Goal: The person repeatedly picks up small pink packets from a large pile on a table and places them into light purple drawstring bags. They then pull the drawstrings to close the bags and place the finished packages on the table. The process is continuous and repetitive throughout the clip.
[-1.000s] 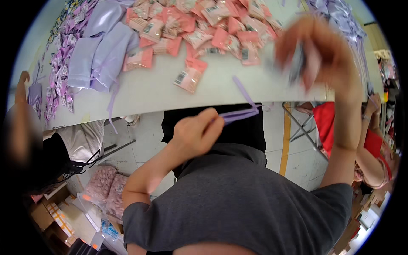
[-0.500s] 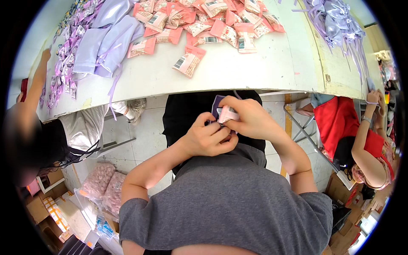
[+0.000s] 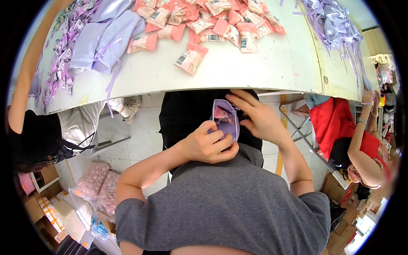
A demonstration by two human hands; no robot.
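Note:
My left hand (image 3: 211,143) grips the rim of a small lilac satin pouch (image 3: 232,129) over my lap. The pouch's mouth gapes upward, and a pink candy packet (image 3: 222,114) lies inside it. On the pouch's far right side, my right hand (image 3: 260,117) has its fingers apart and holds nothing; it is beside the rim, perhaps just touching it. Past the table edge, a single pink packet (image 3: 191,59) lies nearest to me, in front of a heap of similar pink packets (image 3: 204,26).
Flat lilac pouches (image 3: 108,44) and small purple wrapped pieces (image 3: 63,59) cover the table's left. Filled lilac pouches (image 3: 335,25) lie at the right. Co-workers sit on both sides, one in a red apron (image 3: 335,127). Bags of pink pieces (image 3: 97,182) stand on the floor.
My right hand has let go of the pink packet, which now lies in the pouch, and has moved right with fingers spreading. The pouch's mouth has come into view. The left co-worker's arm has shifted.

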